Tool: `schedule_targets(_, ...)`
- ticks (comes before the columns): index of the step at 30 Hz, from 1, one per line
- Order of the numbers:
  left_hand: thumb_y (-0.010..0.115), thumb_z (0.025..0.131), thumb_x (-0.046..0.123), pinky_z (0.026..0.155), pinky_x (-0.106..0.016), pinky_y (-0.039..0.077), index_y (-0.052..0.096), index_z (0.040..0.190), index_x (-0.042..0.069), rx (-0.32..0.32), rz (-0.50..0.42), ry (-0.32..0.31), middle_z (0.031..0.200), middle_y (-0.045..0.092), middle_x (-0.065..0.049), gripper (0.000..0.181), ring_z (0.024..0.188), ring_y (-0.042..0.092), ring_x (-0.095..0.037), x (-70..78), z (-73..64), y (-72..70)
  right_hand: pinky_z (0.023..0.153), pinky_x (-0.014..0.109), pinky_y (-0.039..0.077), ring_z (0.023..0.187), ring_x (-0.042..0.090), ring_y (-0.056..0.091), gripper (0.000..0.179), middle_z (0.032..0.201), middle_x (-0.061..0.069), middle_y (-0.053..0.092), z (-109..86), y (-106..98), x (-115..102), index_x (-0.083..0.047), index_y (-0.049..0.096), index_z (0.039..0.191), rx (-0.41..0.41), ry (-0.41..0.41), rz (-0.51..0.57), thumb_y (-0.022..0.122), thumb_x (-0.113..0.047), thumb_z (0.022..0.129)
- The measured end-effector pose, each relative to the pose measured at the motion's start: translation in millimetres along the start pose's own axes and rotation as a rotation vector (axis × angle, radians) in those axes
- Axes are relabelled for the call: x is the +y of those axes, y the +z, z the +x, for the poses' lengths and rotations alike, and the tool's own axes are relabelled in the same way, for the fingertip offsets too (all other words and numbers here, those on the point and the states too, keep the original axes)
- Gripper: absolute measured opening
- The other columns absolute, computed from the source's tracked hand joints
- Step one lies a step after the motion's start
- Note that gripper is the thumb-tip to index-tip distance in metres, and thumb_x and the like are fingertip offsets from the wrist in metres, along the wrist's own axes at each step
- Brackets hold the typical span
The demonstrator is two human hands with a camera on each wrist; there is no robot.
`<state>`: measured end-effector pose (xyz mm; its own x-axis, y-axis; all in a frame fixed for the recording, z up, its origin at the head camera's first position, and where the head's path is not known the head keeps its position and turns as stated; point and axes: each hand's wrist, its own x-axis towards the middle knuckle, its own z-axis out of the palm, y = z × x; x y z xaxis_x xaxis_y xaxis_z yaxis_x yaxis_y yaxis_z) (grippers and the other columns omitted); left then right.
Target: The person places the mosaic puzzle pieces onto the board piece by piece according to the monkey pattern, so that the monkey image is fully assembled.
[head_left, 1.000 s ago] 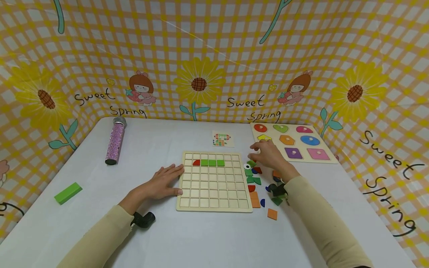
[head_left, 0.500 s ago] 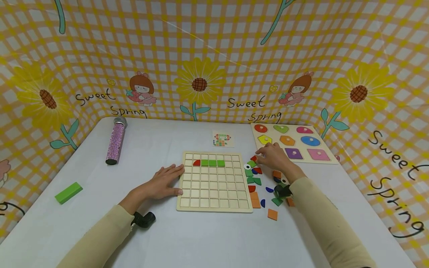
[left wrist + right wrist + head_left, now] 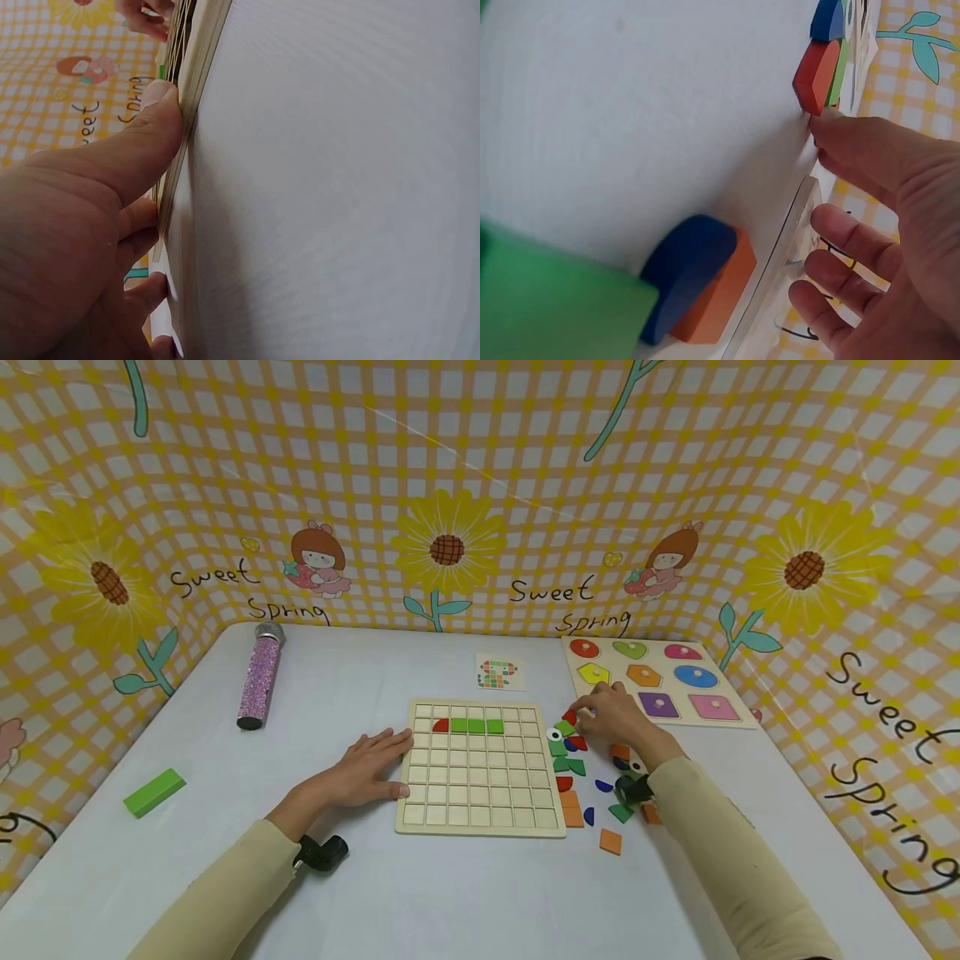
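Note:
My left hand (image 3: pixel 371 768) lies at the left side of a wooden grid board (image 3: pixel 480 828), its fingers and thumb at the edge. In the left wrist view the thumb rests along the board's rim (image 3: pixel 196 82). The board's second row carries a red rounded tile (image 3: pixel 441 725) and a few green square tiles (image 3: pixel 476 726). My right hand (image 3: pixel 611 714) is just right of the board. Its thumb and forefinger pinch a red tile (image 3: pixel 570 717), mostly hidden by the fingertips, while the other fingers are loosely bent in the right wrist view. A green tile (image 3: pixel 564 728) and another red tile (image 3: pixel 817 75) lie close by.
Loose green, blue, red and orange tiles (image 3: pixel 611 841) lie right of the board. Behind the board is a patterned card (image 3: pixel 500 672). A knob puzzle (image 3: pixel 731 718) sits at the back right, a glittery microphone (image 3: pixel 260 681) and a green block (image 3: pixel 154 792) at left.
My right hand has come down and slightly right from above the tiles, and its fingertips now meet at a red tile. The left hand has stayed at the board's edge.

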<state>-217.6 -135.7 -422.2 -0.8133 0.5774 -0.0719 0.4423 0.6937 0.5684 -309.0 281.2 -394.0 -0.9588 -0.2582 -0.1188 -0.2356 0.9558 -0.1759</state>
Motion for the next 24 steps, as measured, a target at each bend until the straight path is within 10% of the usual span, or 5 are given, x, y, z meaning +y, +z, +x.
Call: schedule_targets(24, 0.064, 0.088, 0.037, 0.115, -0.063, 0.005, 0.026, 0.149, 0.004, 0.003, -0.001, 0.003, 0.158, 0.021, -0.012, 0.078, 0.146, 0.012, -0.038, 0.3, -1.2, 0.5, 0.081, 0.043, 0.036, 0.101, 0.033, 0.039, 0.026, 0.110, 0.016, 0.058, -0.7, 3.7, -2.2, -0.020, 0.072, 0.108, 0.035, -0.097, 0.002, 0.071, -0.027, 0.083)
